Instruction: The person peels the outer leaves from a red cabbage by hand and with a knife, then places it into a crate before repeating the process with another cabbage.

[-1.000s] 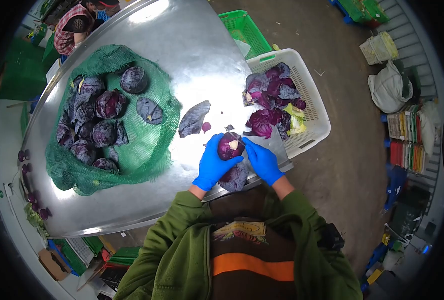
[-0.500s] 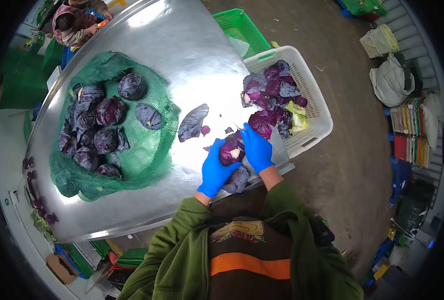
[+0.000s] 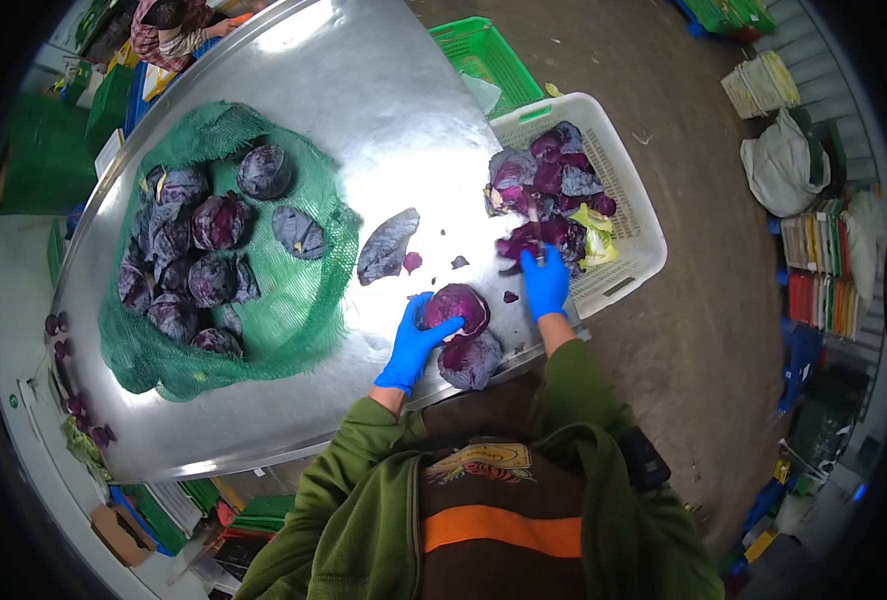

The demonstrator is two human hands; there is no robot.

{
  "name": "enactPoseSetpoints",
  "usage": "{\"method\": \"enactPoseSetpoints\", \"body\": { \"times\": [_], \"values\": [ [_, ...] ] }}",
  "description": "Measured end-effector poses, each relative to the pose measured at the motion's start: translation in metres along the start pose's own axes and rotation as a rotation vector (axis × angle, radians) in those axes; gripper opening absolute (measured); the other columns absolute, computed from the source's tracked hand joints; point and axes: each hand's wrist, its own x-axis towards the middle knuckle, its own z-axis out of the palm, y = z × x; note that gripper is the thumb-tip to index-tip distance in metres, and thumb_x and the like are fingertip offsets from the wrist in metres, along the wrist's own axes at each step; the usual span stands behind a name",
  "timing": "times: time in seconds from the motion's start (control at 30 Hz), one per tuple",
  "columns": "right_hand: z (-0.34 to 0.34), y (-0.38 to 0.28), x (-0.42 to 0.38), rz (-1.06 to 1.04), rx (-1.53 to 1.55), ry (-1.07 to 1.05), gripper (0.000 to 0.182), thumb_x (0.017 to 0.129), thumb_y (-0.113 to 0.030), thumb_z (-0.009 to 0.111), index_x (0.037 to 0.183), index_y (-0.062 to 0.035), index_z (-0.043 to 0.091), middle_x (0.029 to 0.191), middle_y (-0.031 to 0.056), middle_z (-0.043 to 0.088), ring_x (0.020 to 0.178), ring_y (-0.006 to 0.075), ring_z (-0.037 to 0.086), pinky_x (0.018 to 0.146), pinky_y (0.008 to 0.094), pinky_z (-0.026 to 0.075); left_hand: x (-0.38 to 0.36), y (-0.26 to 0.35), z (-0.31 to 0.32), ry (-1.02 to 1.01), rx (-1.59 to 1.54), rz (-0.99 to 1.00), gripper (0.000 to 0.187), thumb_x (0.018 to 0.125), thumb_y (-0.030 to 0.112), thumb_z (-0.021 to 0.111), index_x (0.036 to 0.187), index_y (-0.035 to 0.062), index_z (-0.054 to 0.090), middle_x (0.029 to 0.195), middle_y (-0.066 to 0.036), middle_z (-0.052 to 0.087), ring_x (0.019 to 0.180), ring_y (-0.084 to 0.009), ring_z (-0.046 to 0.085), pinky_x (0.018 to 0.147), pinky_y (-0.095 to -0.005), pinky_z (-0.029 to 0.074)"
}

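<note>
My left hand [image 3: 412, 347], in a blue glove, rests on the steel table [image 3: 364, 120] and grips a round red cabbage [image 3: 456, 305] from its left side. My right hand [image 3: 545, 281], also gloved in blue, is stretched to the near rim of the white basket [image 3: 646, 262], fingertips touching purple leaf trimmings [image 3: 529, 240] that hang there. Whether it holds anything is unclear. A second red cabbage [image 3: 471, 360] lies just below the first, by the table's front edge.
A green net [image 3: 304, 300] on the left of the table holds several red cabbages. A loose purple leaf [image 3: 387, 243] lies mid-table. A green crate [image 3: 479, 50] stands behind the basket. Another person [image 3: 169, 25] works at the far left corner.
My right hand left the cabbage and moved right and up to the basket's rim. My left hand now holds the cabbage alone, lower on the table.
</note>
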Motion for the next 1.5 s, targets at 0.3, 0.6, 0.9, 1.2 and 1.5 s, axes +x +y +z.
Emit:
{"method": "enactPoseSetpoints", "body": {
  "times": [0.3,0.6,0.9,1.2,1.5],
  "values": [
    [-0.005,-0.003,-0.034,0.073,0.044,-0.651,0.056,0.080,-0.042,0.080,0.117,-0.0023,0.067,0.087,0.0076,0.071,0.070,0.0064,0.062,0.060,0.0250,0.049,0.010,-0.007,-0.004,-0.035,-0.254,0.032,0.079,0.077,0.006,0.081,0.142,0.0020,0.037,0.133,-0.015,0.053,0.120,-0.0226,0.055,0.099,-0.0346,0.049],
    [0.009,0.011,-0.044,-0.399,-0.293,-0.453,0.030,0.081,-0.034,0.075,0.083,-0.0046,0.075,0.065,0.0114,0.066,0.061,0.0228,0.066,0.059,0.0345,0.051,0.017,-0.003,0.006,0.066,0.155,0.067,0.096,0.068,0.035,0.090,0.138,-0.0043,0.038,0.127,-0.019,0.048,0.113,-0.0268,0.057,0.098,-0.0360,0.049],
    [0.014,0.013,-0.028,-0.099,0.151,-0.289,0.030,0.084,-0.024,0.076,0.091,0.0036,0.068,0.072,0.0081,0.068,0.063,0.0114,0.064,0.056,0.0296,0.052,0.016,0.006,-0.019,-0.032,0.095,0.035,0.087,0.070,0.025,0.088,0.139,-0.0011,0.040,0.131,-0.016,0.051,0.117,-0.0239,0.055,0.101,-0.0365,0.047],
    [-0.028,0.000,-0.020,-0.316,-0.050,-0.030,0.056,0.082,-0.035,0.079,0.120,0.0008,0.058,0.101,0.0124,0.068,0.087,0.0115,0.065,0.063,0.0259,0.053,-0.010,0.042,-0.025,-0.238,-0.580,0.126,0.081,0.080,-0.001,0.071,0.149,0.0054,0.030,0.145,-0.012,0.041,0.131,-0.0246,0.045,0.110,-0.0378,0.040],
    [0.029,-0.022,-0.082,-0.045,0.353,-0.490,0.033,0.079,-0.020,0.080,0.094,-0.0017,0.057,0.079,0.0045,0.060,0.070,0.0101,0.059,0.063,0.0254,0.050,-0.011,0.025,-0.010,0.086,-0.228,0.277,0.087,0.076,0.004,0.078,0.147,0.0058,0.028,0.138,-0.016,0.043,0.124,-0.0265,0.050,0.104,-0.0367,0.045]
  ]
}}
